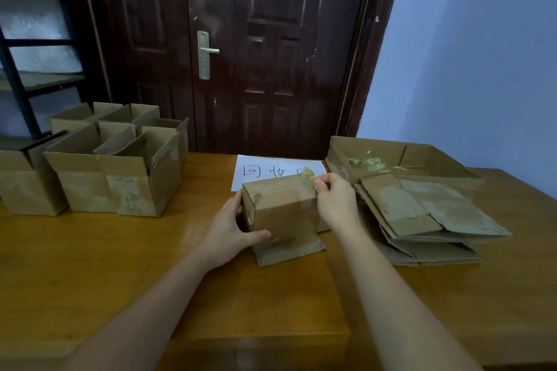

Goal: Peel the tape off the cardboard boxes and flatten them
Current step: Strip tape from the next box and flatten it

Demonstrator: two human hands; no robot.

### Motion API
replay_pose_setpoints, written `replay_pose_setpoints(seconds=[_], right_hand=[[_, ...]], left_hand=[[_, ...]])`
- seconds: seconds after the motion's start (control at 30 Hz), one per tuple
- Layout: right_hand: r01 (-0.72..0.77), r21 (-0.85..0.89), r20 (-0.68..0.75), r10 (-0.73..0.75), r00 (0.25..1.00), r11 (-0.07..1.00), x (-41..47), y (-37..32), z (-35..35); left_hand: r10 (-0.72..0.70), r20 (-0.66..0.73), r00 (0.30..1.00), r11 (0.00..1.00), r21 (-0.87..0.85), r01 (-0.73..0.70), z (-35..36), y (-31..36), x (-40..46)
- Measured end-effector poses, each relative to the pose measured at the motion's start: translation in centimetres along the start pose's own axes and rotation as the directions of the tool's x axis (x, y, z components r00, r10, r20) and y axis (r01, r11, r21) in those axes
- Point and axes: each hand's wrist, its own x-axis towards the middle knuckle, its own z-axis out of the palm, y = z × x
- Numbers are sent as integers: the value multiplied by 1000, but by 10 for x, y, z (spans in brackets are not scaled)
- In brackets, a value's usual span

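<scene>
A small cardboard box [283,208] stands in the middle of the wooden table [120,265], one flap lying flat toward me. My left hand [232,235] grips its left front corner, thumb across the front face. My right hand [334,199] is at the box's top right edge and pinches a crumpled strip of clear yellowish tape [308,173] lifted off the top.
Several open cardboard boxes [114,178] stand at the left. A stack of flattened boxes [422,214] lies at the right, behind it a shallow open box [404,156] holding balls of tape. A white paper sheet [271,166] with writing lies behind the small box. A dark door is beyond the table.
</scene>
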Motion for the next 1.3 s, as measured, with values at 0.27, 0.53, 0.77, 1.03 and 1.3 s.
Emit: replay_pose_setpoints(seconds=[0.27, 0.53, 0.77, 1.03, 1.3], right_hand=[[5, 50, -114, 1, 994, 999, -5, 6, 14], [-35, -74, -265, 14, 964, 997, 2, 5, 16], [167, 157, -61, -159, 985, 973, 7, 26, -8], [354, 2, 215, -346, 913, 935, 6, 25, -21], [388, -62, 426, -327, 843, 919, 0, 12, -22]], left_hand=[[0, -20, 1000, 1000, 1, 0, 1, 5, -2], [-28, 21, 999, 1000, -10, 28, -2, 11, -5], [-108, 134, 985, 989, -89, 120, -9, 5, 3], [-87, -148, 985, 996, 18, 91, 2, 11, -1], [259, -300, 918, 792, 610, -24, 44, 39, -24]])
